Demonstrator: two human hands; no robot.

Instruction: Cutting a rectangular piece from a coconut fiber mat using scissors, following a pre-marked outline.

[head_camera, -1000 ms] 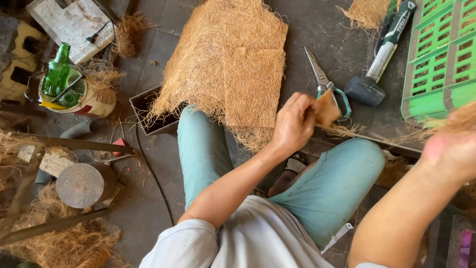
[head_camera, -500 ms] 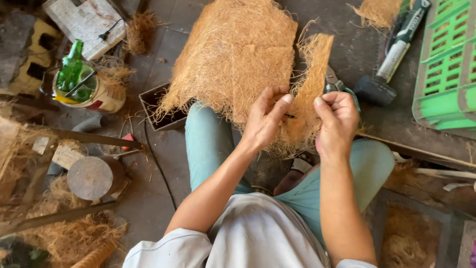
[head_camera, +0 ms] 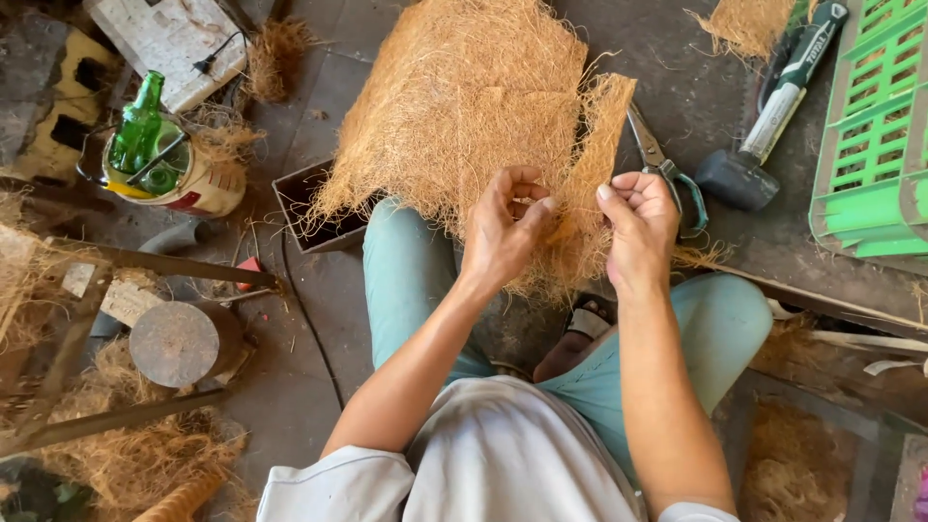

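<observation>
A narrow strip of brown coconut fibre stands between my two hands above my knees. My left hand pinches its left edge and my right hand pinches its right edge. Behind it a large sheet of the same fibre lies over my left knee and the floor. Scissors with teal handles lie on the floor just beyond my right hand.
A rubber mallet and a green plastic crate lie at the right. A tin holding a green bottle, a small dark box, a round metal block and loose fibre piles are at the left.
My right hand came in from the far right and took the strip together with my left hand. The strip now stands upright between both hands, and the view has shifted slightly.
</observation>
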